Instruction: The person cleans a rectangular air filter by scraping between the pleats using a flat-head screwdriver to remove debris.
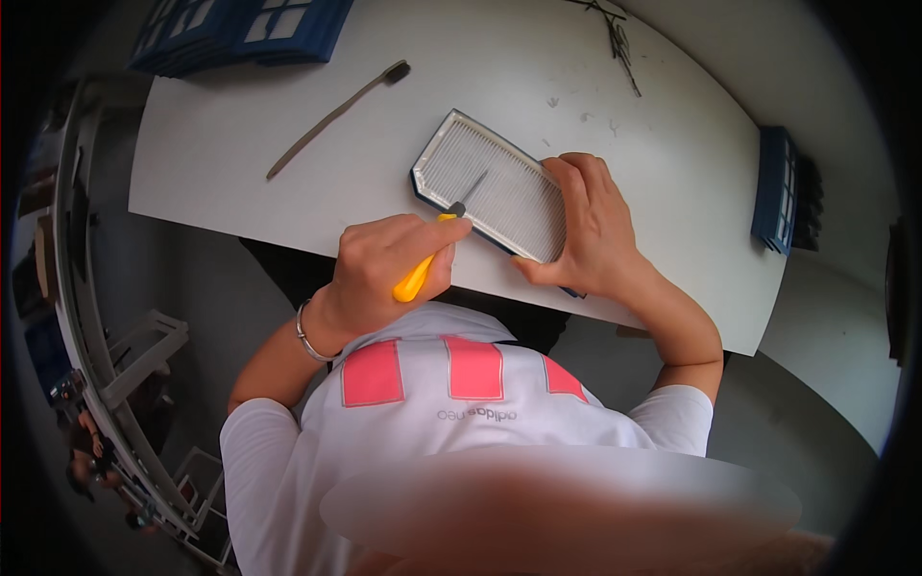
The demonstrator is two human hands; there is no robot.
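A pleated panel filter (504, 180) with a blue edge and clipped corners lies on the white table. My left hand (396, 266), with a bracelet at its wrist, is closed on a tool with a yellow handle (414, 279); the tool's thin metal shaft points over the pleats. My right hand (587, 223) grips the filter's right end, fingers on the far edge and thumb at the near edge. Whether the shaft's tip touches the pleats, I cannot tell.
A long-handled brush (331, 122) lies left of the filter. Blue framed panels are stacked (288, 29) at the upper left, others (774, 191) at the right edge. Dark thin strips (619, 47) and small scraps lie at the back. Other people are at the far left, beyond a rack.
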